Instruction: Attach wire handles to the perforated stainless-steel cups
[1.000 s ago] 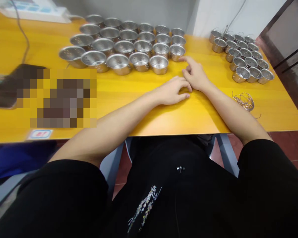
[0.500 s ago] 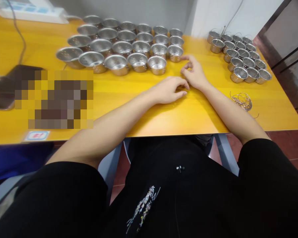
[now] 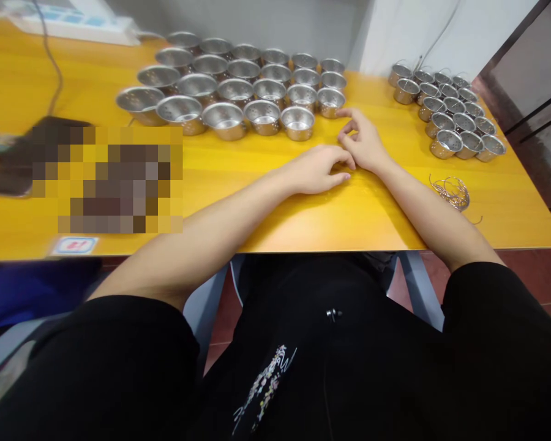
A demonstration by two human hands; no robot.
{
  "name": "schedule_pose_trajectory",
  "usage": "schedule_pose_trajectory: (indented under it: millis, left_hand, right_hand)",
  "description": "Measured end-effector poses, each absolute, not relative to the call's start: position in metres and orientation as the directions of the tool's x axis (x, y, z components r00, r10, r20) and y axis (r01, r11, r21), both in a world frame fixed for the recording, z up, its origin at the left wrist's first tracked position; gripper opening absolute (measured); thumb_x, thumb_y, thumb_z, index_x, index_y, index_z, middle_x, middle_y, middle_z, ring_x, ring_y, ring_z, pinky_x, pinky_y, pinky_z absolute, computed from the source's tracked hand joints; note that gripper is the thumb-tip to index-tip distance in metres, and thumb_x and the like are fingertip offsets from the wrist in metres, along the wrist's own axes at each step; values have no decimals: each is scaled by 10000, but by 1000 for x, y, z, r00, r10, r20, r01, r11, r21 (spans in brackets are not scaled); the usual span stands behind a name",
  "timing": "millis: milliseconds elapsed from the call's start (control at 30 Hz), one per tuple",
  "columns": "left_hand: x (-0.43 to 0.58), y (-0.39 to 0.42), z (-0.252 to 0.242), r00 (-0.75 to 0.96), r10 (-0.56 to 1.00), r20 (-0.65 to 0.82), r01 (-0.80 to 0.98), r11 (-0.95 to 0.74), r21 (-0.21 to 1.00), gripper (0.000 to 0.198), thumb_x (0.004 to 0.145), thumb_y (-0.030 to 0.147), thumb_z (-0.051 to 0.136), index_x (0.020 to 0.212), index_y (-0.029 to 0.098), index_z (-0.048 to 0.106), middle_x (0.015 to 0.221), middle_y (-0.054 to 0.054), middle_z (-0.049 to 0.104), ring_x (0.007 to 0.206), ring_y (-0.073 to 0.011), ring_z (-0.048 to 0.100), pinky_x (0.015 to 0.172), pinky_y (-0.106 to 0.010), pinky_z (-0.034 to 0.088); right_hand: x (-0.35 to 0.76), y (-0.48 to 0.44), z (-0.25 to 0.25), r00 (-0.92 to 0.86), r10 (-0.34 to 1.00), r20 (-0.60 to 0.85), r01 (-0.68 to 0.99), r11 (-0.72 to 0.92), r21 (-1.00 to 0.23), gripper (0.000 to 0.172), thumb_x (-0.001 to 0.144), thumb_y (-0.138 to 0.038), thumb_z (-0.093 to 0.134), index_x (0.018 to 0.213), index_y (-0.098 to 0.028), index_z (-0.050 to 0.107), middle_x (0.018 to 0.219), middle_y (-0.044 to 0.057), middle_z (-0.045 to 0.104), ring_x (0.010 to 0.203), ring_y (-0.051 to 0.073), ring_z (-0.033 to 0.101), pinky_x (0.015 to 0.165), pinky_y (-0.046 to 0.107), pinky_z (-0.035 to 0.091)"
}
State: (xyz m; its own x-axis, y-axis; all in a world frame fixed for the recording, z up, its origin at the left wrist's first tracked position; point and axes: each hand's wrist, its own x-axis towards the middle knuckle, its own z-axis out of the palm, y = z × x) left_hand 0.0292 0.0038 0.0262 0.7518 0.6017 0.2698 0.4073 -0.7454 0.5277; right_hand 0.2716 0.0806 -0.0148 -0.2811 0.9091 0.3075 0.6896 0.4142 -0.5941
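My left hand (image 3: pixel 322 169) rests on the yellow table (image 3: pixel 220 174), its fingers loosely curved and apart with nothing between them. Just beyond it, my right hand (image 3: pixel 363 142) also lies on the table, empty, with the index finger stretched out. That fingertip is close to a perforated metal cup (image 3: pixel 330 102) at the right end of the front rows; I cannot tell whether they touch. Another metal cup (image 3: pixel 297 123) stands upright in front of my left hand. A tangled bundle of bent wires (image 3: pixel 450 193) lies beside my right forearm.
Several rows of metal cups (image 3: pixel 224 120) stand along the back. A second group, with wire handles (image 3: pixel 446 144), stands at the right. At the left are a dark flat object (image 3: pixel 9 165), a blurred-out patch, a white power strip (image 3: pixel 73 21) and a small label (image 3: pixel 76 245).
The view has shifted slightly, so the table's things sit a little further right. Both hands keep nearly the same pose, and no cup has visibly moved.
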Motion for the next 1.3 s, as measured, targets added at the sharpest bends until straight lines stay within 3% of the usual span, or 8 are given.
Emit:
schedule_pose_trajectory:
  millis: [200, 300, 433, 533, 767, 1033, 1167, 1300]
  left_hand:
    - [29, 5, 27, 754, 600, 265, 397, -739, 544, 470, 1069, 384, 720, 1432, 168, 927, 1511, -192, 937, 1426, -418, 876, 1364, -606, 670]
    - [29, 5, 26, 759, 591, 272, 391, -748, 536, 449, 1076, 362, 722, 1431, 180, 929, 1522, -179, 936, 1443, -403, 875, 1380, -587, 663]
    - [29, 5, 25, 761, 590, 269, 394, -750, 531, 443, 1096, 377, 722, 1441, 181, 919, 1535, -180, 932, 1476, -396, 868, 1385, -573, 658]
    - [29, 6, 24, 762, 594, 260, 402, -748, 528, 459, 1108, 394, 723, 1459, 163, 908, 1555, -203, 922, 1509, -413, 856, 1402, -599, 647]
    - [29, 8, 20, 767, 574, 287, 372, -762, 530, 389, 1113, 347, 749, 1421, 175, 914, 1502, -193, 930, 1458, -399, 876, 1366, -582, 666]
    - [34, 6, 25, 574, 630, 523, 297, -756, 584, 323, 1076, 271, 755, 1365, 209, 884, 1436, -157, 924, 1358, -373, 858, 1311, -595, 674]
    - [28, 7, 33, 470, 692, 547, 371, -718, 589, 531, 1129, 472, 811, 1606, 241, 783, 1722, -219, 784, 1641, -461, 695, 1411, -651, 591]
    - [24, 7, 30, 553, 699, 453, 367, -693, 621, 885, 1086, 823, 868, 1760, 279, 688, 1891, -220, 671, 1756, -492, 600, 1490, -657, 524]
  right_hand:
    - [263, 58, 12, -239, 938, 251, 762, 341, -550, 606, 1304, -492, 739, 1855, -307, 564, 1490, 120, 846, 1081, 309, 890, 1181, 503, 743]
    - [256, 49, 33, -240, 943, 229, 787, 327, -523, 818, 1275, -277, 726, 2005, -245, 358, 1282, 63, 892, 1166, 288, 860, 1293, 430, 687]
    - [248, 60, 53, -286, 952, 113, 802, 302, -515, 1078, 1178, -105, 682, 2100, -211, 133, 978, -24, 828, 935, 281, 825, 1160, 450, 746]
    - [244, 83, 54, -270, 963, 18, 835, 243, -494, 1000, 1183, -220, 732, 2067, -279, 269, 1098, 43, 894, 901, 351, 890, 1073, 582, 785]
    - [240, 109, 36, -263, 943, 203, 880, 320, -350, 430, 1153, -212, 718, 1574, -253, 799, 1504, 174, 902, 1480, 441, 828, 1403, 612, 631]
    - [275, 45, 71, -383, 919, 91, 845, 389, -367, 150, 1089, -230, 770, 1158, -276, 895, 1025, 52, 890, 1081, 336, 846, 1143, 498, 714]
    - [305, -4, 115, -432, 894, -119, 797, 318, -513, 245, 1091, -270, 875, 1324, -298, 947, 908, 26, 863, 869, 313, 849, 930, 489, 752]
    - [343, -20, 144, -177, 983, 51, 782, 172, -599, 339, 1223, -115, 737, 1460, -232, 950, 1113, 130, 928, 814, 200, 760, 885, 378, 688]
